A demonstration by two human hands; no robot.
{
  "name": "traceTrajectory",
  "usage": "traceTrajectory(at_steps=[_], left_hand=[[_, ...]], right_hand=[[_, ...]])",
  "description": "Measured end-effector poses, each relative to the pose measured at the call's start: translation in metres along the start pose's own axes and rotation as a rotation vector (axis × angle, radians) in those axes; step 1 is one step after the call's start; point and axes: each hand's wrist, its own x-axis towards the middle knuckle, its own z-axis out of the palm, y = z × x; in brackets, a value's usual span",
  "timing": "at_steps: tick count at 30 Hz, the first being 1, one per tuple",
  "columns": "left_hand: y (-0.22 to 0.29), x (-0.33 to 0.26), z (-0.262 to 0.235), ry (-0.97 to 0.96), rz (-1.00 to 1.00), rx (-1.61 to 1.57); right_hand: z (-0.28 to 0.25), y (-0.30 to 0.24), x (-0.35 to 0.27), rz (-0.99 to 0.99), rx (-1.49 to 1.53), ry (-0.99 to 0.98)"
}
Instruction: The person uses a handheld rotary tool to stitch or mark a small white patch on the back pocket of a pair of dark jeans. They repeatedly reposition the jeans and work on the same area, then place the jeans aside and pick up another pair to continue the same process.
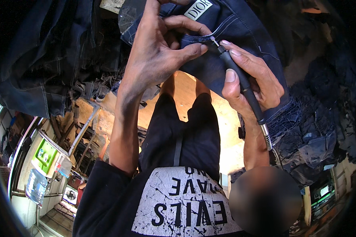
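A dark blue denim garment spreads across the top middle, with a pocket edge in pale stitching and a light rectangular label. My left hand grips the denim beside that edge, index finger and thumb curved around the spot and their tips apart. Some of its fingers are hidden behind the palm. In my right hand is a black pen-shaped rotary tool, wrapped by the fingers with the thumb along it. Its small pale tip meets the stitched edge, close to my left index finger. A metal spring sleeve and thin cable trail from its rear.
Dark denim pieces hang at upper left; more frayed denim is heaped at right. On the lower left are a green tray, a clear water jug and a pipe. Part of another person's arm shows there.
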Motion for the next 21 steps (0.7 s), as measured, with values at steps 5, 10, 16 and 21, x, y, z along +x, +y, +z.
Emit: traceTrajectory(at_steps=[5,10,16,21], left_hand=[[0.003,-0.002,0.0,0.036,-0.059,0.029],[0.005,-0.002,0.001,0.043,-0.061,0.035],[0.013,-0.003,0.004,0.024,-0.112,0.031],[0.009,-0.002,0.005,0.032,-0.114,-0.026]], right_hand=[[0.0,0.0,-0.001,0.019,0.007,0.015],[0.0,0.001,-0.001,0.004,-0.004,0.041],[0.0,0.0,-0.003,0.05,-0.011,0.059],[-0.001,-0.001,-0.003,0.078,-0.011,0.056]])
